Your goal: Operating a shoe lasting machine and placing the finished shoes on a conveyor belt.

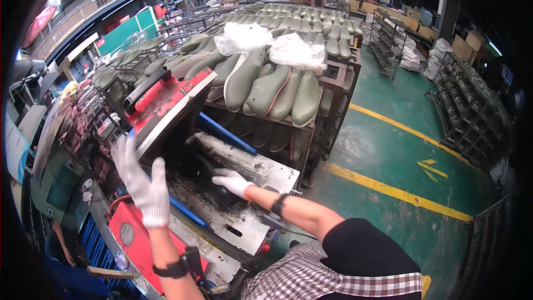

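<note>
My left hand (142, 183), in a white knit glove, is raised with thumb and fingers apart, holding nothing. It is beside the tilted-up lid (166, 108) of a machine, red on top with a pale edge; contact cannot be made out. My right hand (232, 181), also gloved, reaches over the machine's worn, black-stained metal bed (272, 178). Its fingers stretch out to the left, by a dark, smooth shape (221, 197) lying in the bed. That shape blends into the black surface, so its kind is unclear.
Racks ahead bear many olive-green shoes (272, 94) with white plastic bags (297, 51) on top. Blue bars (227, 133) flank the bed, and a red panel (139, 239) with a gauge is nearby. At right, a green floor (383, 161) with yellow lines leads to more racks (472, 97).
</note>
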